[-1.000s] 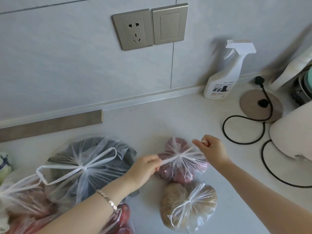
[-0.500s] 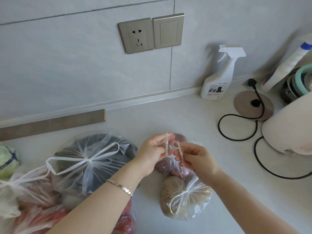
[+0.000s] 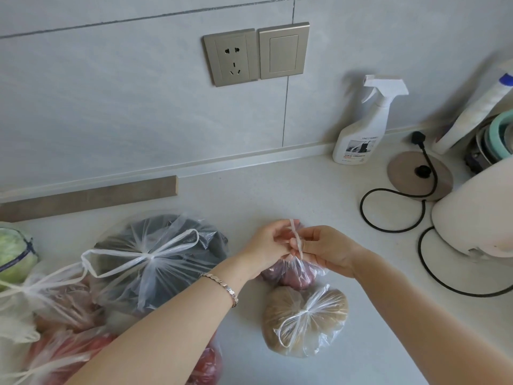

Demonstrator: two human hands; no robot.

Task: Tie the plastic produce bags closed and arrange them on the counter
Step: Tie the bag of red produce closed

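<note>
A small clear bag of purple-red produce point(image 3: 294, 275) lies mid-counter. My left hand point(image 3: 270, 245) and my right hand point(image 3: 326, 250) meet just above it, each pinching one of its twisted white handles point(image 3: 296, 240), which stand up between my fingers. Right in front of it sits a tied bag of brown produce point(image 3: 304, 319). To the left lies a larger tied bag with dark contents point(image 3: 155, 262), and bags of red produce point(image 3: 63, 354) fill the near-left corner.
A white spray bottle point(image 3: 363, 126) stands by the wall. A kettle base point(image 3: 419, 175) with a looping black cord point(image 3: 394, 215) and a white appliance point(image 3: 477, 218) occupy the right side. A green cabbage point(image 3: 14, 254) sits at the far left.
My hands were pulling the handles apart sideways a second ago. They have since come together over the purple-red bag and hold the handles upright.
</note>
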